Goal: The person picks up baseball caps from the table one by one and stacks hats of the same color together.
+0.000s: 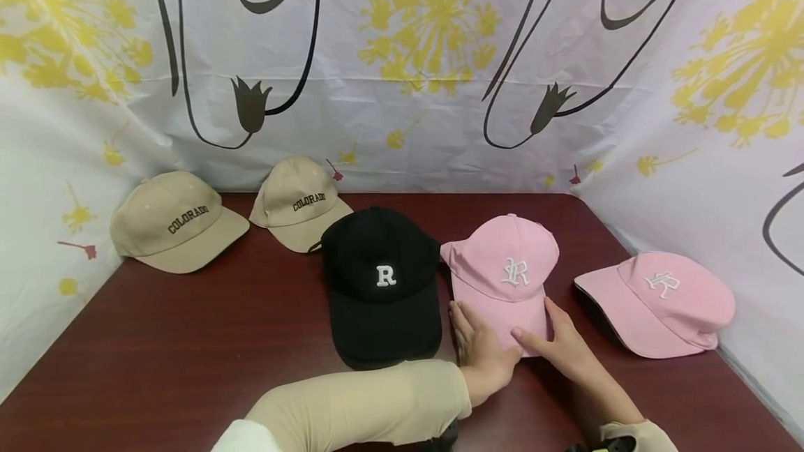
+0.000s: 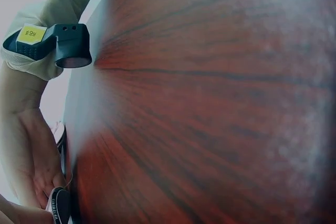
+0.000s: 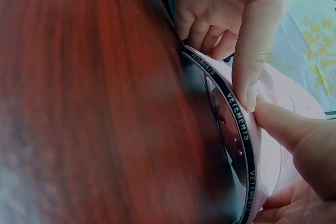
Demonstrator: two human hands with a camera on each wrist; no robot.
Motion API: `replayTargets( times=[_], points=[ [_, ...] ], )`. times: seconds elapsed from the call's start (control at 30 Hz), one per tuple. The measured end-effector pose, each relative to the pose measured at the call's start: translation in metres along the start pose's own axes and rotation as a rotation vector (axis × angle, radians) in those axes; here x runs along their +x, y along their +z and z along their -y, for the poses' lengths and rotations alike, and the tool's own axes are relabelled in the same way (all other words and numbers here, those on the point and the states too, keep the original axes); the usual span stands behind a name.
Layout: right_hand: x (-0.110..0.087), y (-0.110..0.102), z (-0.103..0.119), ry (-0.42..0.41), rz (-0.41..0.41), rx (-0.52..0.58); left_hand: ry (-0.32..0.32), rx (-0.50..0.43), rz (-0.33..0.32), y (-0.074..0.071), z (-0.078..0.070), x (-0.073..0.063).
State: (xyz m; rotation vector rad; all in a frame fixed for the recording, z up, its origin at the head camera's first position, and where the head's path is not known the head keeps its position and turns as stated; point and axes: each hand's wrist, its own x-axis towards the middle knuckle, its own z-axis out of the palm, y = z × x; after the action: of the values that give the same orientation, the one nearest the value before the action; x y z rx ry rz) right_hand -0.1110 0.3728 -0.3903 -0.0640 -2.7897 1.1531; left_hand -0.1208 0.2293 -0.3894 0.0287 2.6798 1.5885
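A pink cap held by its brim.
The left hand holds one side of the brim and the right hand holds the other. The pink cap is on the dark red worktop, between a black cap and a second pink one. Two tan caps sit back on the left.

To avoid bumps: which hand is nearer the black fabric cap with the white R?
Left: the left hand is beside the black cap, on the pink fabric cap's brim; the right hand is farther, at its right edge.
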Motion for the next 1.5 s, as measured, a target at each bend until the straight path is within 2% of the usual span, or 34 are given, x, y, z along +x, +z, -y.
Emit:
replayTargets(
  times=[0.27, 0.7, 0.93, 1.1, 1.23, 1.5],
  points=[
    [0.001, -0.001, -0.002, 0.021, -0.001, -0.001, -0.006, -0.038, 0.024, -0.002, 0.0, 0.003],
    [-0.004, -0.014, -0.001, 0.052, 0.012, -0.005, 0.069, -0.033, 0.064, -0.012, -0.005, 0.017],
    [-0.008, -0.024, -0.001, 0.032, -0.017, 0.004, 0.119, -0.025, 0.169, -0.023, -0.016, 0.025],
    [-0.01, -0.033, -0.001, 0.027, -0.036, 0.039, 0.154, -0.034, 0.22, -0.027, -0.024, 0.029],
    [-0.014, -0.041, -0.002, 0.06, -0.046, 0.054, 0.161, -0.062, 0.257, -0.026, -0.029, 0.028],
    [-0.027, -0.057, -0.008, 0.111, -0.053, 0.039, 0.186, -0.09, 0.255, -0.023, -0.035, 0.016]
  ],
)
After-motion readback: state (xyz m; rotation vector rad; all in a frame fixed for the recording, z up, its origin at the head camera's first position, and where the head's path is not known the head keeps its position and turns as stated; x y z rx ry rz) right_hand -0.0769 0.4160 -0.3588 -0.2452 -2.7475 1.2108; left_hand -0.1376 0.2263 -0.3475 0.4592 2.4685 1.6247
